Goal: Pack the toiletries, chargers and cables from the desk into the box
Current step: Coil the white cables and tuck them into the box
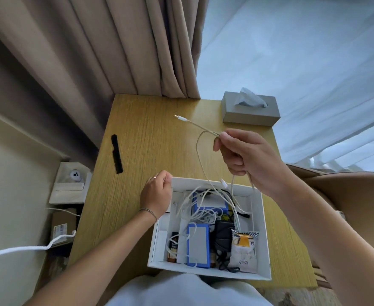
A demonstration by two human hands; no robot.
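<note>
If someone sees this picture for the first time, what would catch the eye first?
Probably the right hand, raised above the desk, pinching a pale cable that loops down into the white box. That box, at the desk's near edge, is crowded with cables and chargers. A black comb lies alone to the left.

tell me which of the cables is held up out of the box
The beige cable gripped in the right hand, its white plug poking out over the desk. The other white cables lie tangled inside the box.
</note>
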